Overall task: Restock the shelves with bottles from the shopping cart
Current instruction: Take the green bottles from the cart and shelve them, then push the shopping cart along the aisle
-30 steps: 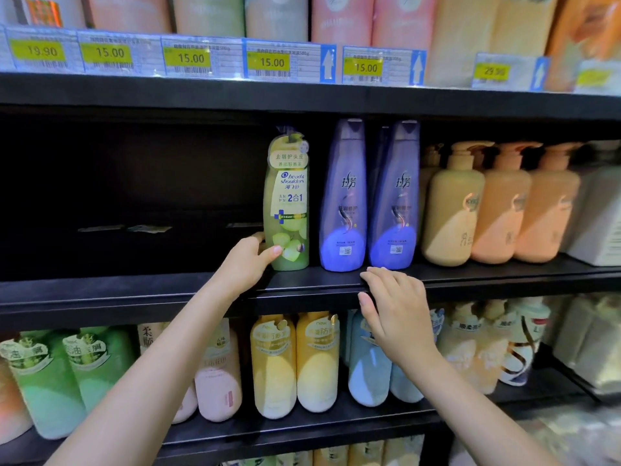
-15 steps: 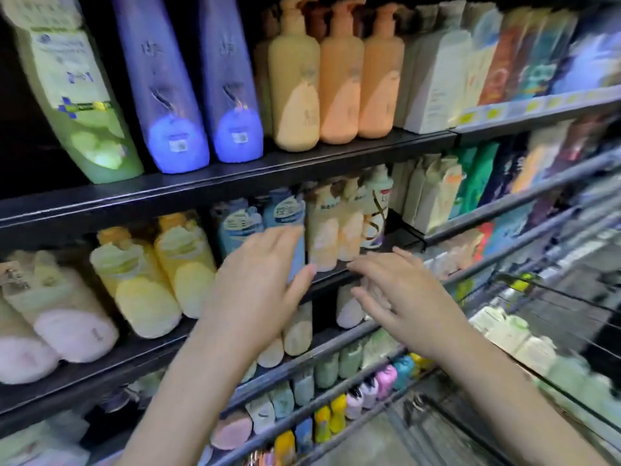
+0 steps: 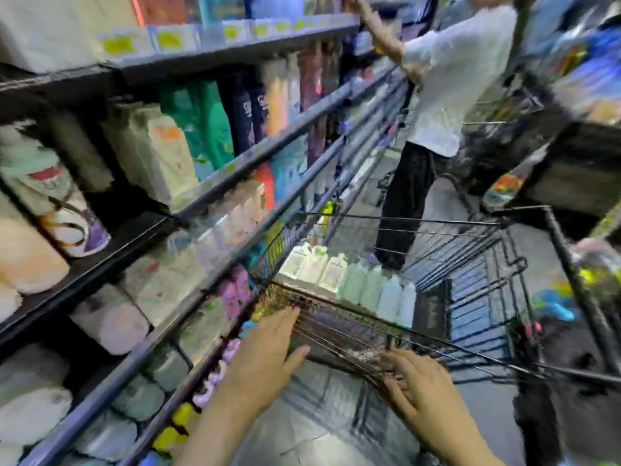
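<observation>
Shelves (image 3: pixel 235 153) ran along the left of the shopping cart (image 3: pixel 504 297), several tiers, crowded with bottles; labels blurred, not readable. Yellow price tags lined the shelf edges. The view was heavily smeared throughout.

Shopping cart, black wire, stood just right of the shelves on a pale tiled floor (image 3: pixel 319 425). Its near rim faced the person's hands.

A second person (image 3: pixel 447 95), white top and dark trousers, stood beyond the cart's far end, one arm raised toward an upper shelf.

Bottles (image 3: pixel 349 280) lay in a row inside the cart against its left wall: white ones toward the far end, pale green and pale blue ones nearer. Count uncertain.

Left hand (image 3: pixel 265 358) was held over the cart's near left corner, fingers straight and together, thumb out, holding nothing. Contact with the wire could not be judged.

Right hand (image 3: pixel 420 388) was at the cart's near rim, fingers extended and slightly spread, lying across the wires; nothing gripped. Neither hand touched a bottle.
</observation>
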